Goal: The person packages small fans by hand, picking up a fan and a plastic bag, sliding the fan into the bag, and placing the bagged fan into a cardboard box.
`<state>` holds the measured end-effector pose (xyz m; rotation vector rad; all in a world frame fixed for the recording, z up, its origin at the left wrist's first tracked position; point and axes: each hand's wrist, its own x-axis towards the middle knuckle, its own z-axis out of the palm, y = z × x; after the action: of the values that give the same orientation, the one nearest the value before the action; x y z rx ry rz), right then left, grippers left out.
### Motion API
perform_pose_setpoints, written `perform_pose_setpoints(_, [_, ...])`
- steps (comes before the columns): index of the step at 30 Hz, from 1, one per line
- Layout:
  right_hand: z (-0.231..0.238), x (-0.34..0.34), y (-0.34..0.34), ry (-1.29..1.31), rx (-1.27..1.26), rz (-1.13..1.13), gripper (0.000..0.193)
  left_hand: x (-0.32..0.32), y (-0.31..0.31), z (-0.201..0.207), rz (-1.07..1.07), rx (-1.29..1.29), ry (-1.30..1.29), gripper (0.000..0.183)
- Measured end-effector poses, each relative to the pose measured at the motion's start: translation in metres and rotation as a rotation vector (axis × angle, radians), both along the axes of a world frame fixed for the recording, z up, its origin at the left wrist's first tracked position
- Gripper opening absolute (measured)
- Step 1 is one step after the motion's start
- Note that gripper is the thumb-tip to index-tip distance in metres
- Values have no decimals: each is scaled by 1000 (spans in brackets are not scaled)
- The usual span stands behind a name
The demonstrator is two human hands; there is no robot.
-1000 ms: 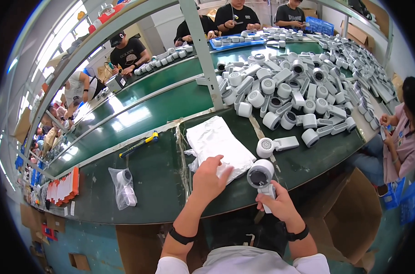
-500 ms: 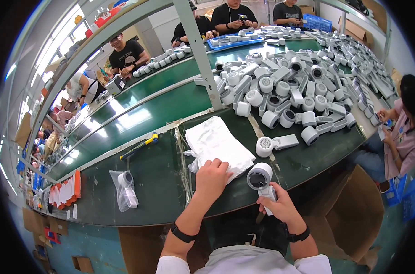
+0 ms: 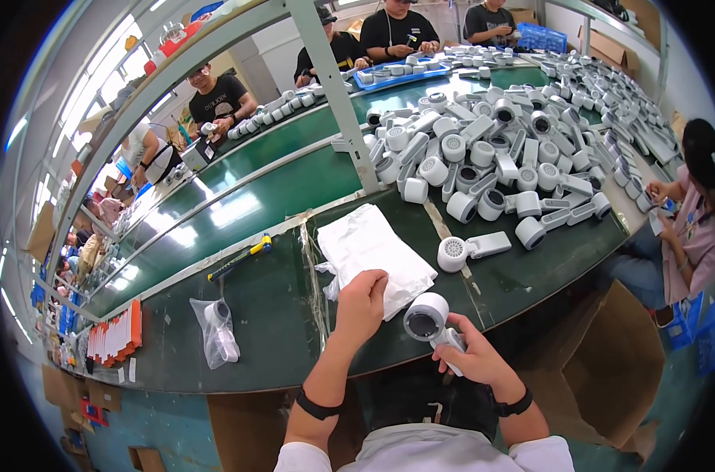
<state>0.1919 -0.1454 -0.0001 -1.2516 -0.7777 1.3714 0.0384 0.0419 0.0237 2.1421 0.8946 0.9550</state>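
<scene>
My right hand (image 3: 482,355) is wrapped round the handle of a white and grey handheld fan (image 3: 430,305), whose round head with a dark centre faces up towards me. The fan is held just over the table's near edge. A stack of thin white plastic bags (image 3: 369,244) lies flat in front of me. My left hand (image 3: 360,305) is at the near edge of that stack, thumb and fingers pinched together on a bag. Another handheld fan (image 3: 453,253) lies on its own just right of the stack.
A large heap of handheld fans (image 3: 483,149) covers the table's far right. On the left lie a bagged fan (image 3: 216,330), a yellow and black cutter (image 3: 243,256) and orange-white cartons (image 3: 115,334). A metal post (image 3: 334,102) rises ahead; an open cardboard box (image 3: 601,370) stands low right. Co-workers sit around.
My right hand has brought the fan left and slightly down, nearer the bags. The fingers of my left hand have drawn together from a flatter spread on the stack.
</scene>
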Motion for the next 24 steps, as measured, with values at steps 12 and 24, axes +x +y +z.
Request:
perform_pose_setpoints(12, [31,7,9,-306,-78,275,106,-12,-24,25,-188,-102,-82,9])
perform_pose_setpoints(24, [32,10,25,-413,-62,330,79,-33,-25,29,-246,-172,-38,8])
